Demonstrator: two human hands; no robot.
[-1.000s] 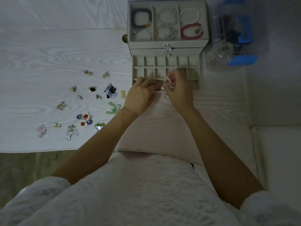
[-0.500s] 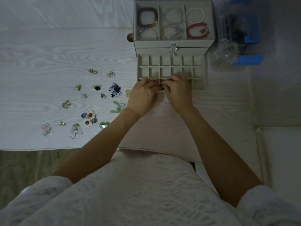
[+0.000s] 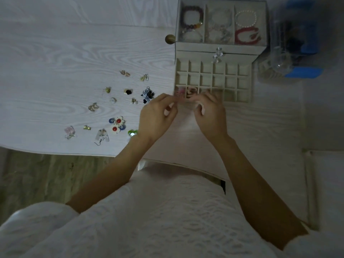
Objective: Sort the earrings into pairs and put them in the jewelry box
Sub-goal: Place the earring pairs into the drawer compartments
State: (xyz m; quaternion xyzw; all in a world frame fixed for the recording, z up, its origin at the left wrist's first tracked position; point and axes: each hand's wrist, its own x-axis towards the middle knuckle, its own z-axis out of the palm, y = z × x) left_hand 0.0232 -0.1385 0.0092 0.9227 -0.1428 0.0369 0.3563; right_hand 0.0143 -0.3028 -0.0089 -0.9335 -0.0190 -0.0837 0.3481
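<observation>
Earrings lie scattered on the tabletop to my left, near my left hand. My right hand hovers beside it at the near edge of the jewelry box, whose open drawer shows a grid of small compartments. Two near-left compartments hold a pink pair and a brownish pair. Both hands have loosely curled fingers; whether either grip holds anything, I cannot tell.
</observation>
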